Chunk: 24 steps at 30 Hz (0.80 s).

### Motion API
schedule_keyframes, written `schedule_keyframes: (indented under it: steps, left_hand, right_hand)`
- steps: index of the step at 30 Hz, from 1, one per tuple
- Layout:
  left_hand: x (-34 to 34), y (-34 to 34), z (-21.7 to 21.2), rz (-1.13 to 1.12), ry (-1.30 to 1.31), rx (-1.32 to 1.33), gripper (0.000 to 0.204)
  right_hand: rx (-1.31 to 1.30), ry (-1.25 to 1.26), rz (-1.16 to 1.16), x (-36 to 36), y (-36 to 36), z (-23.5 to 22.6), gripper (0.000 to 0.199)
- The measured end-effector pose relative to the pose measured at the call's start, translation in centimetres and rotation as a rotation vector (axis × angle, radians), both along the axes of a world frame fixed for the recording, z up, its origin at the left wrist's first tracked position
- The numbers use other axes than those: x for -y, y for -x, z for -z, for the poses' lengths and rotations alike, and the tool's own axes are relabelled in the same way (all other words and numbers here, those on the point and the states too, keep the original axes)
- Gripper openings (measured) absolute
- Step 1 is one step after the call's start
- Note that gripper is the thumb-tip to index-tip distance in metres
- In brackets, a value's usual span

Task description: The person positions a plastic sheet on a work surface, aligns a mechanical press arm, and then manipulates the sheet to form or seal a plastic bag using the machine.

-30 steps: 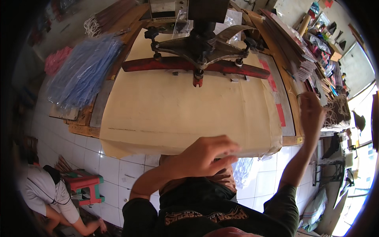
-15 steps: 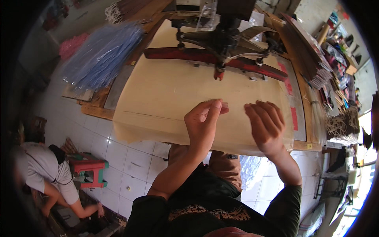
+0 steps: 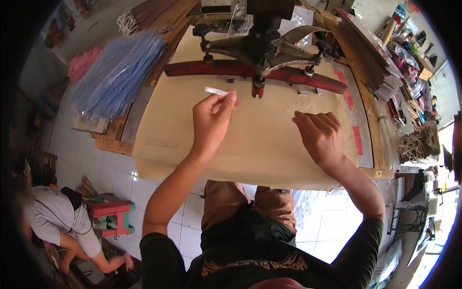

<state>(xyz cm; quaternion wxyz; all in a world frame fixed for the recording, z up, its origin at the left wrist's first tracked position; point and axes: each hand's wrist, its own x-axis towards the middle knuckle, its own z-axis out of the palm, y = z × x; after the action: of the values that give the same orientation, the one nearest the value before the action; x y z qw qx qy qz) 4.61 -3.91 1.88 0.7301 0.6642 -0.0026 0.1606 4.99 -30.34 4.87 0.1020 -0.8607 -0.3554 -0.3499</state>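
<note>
My left hand [image 3: 211, 118] is closed, thumb against fingers, on a short whitish strip [image 3: 216, 91] that sticks out past the fingertips. It hovers over a large tan sheet [image 3: 178, 111] covering the table top. To the right, my right hand [image 3: 321, 135] is curled above the same sheet with its fingers pressed together; whether anything is in them is hidden. Beyond both hands a long red bar [image 3: 211, 68] hangs below a dark metal clamp-like machine [image 3: 262, 45]. A few small dark pieces [image 3: 302, 92] lie on the sheet close to the bar.
At the left lies a pile of bluish plastic-wrapped sheets [image 3: 118, 72], with a pink bundle [image 3: 83, 65] behind. Stacked brown boards [image 3: 373, 53] and cords [image 3: 413, 144] crowd the right. A person [image 3: 62, 216] bends near a red and green stool [image 3: 113, 212] at lower left.
My left hand has moved left and away from me, and the strip in it now shows plainly. The right hand has shifted only slightly. The view has moved a little.
</note>
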Motion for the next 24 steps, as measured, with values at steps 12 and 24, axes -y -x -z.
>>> schedule_keyframes:
  steps: [12, 24]
  left_hand:
    - [-2.1, -6.7, 2.3, 0.048, -0.826, 0.021, 0.027]
    - [-1.9, -8.0, 1.5, 0.128, -0.813, 0.123, 0.019]
  right_hand:
    - [-0.444, -0.099, -0.098, 0.5, -5.8, 3.1, 0.029]
    - [-0.302, -0.113, -0.185, 0.4, -8.6, 3.4, 0.018]
